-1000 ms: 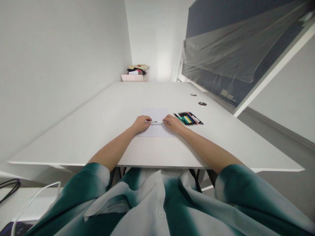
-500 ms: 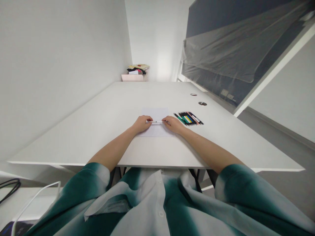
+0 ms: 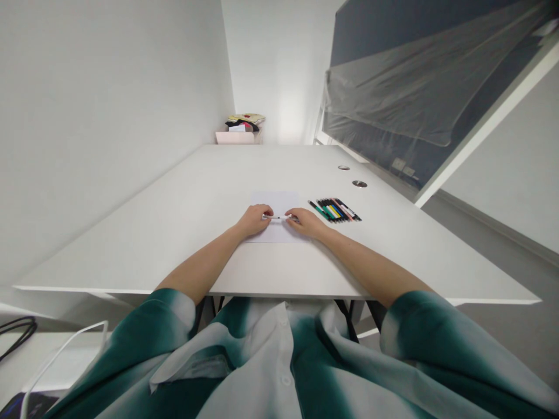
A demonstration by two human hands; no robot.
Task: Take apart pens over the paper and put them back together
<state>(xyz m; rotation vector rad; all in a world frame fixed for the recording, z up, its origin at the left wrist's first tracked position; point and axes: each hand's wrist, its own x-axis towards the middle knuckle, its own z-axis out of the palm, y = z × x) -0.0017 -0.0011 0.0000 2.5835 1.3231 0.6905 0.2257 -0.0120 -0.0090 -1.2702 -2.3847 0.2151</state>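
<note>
Left hand, right hand pinch white pen

White pen, ends hidden under fingers

One left hand; one right hand; one pen; one paper sheet; one row of pens, too small for counting; two desk grommets.
</note>
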